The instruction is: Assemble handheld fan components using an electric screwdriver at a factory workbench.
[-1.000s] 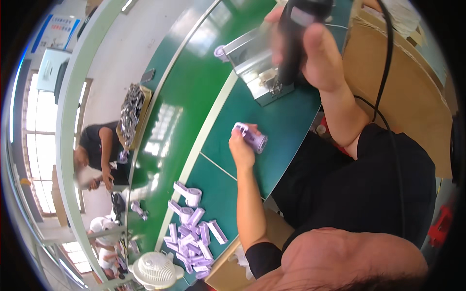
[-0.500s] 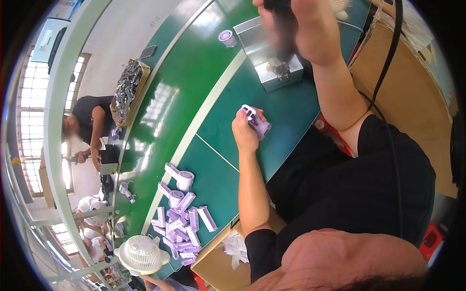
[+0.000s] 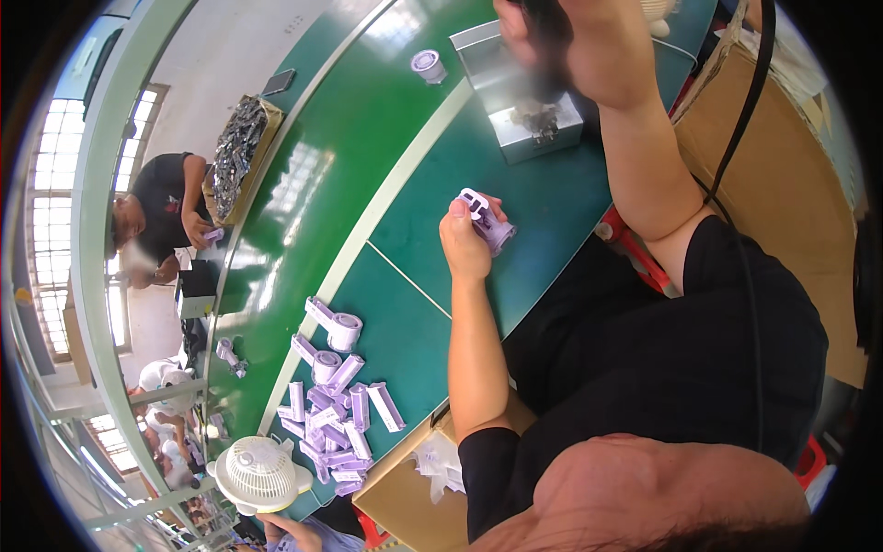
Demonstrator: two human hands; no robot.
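— Lilac plastic housing [image 3: 486, 221]: where does it sit?
— Pinched in the left hand [image 3: 464, 244], fingers clamped round it just above the green bench [image 3: 386, 138].
— And the right hand [image 3: 589, 46]?
— Raised by the metal fixture [image 3: 526, 101], wrapped round a dark corded tool [image 3: 544, 41], though blurred.
— Advice?
— I'd keep the housing steady and square before the tool meets it. More lilac parts [image 3: 336, 405] lie piled well apart, nearer the white fan [image 3: 259, 471].

A lilac plastic part [image 3: 486, 221] is gripped in the left hand [image 3: 467, 247] above a green table [image 3: 340, 156], while a dark, blurred tool [image 3: 550, 46] is held by the right hand [image 3: 589, 46] over a metal box [image 3: 515, 92]. Similar lilac parts [image 3: 333, 414] are piled nearby.
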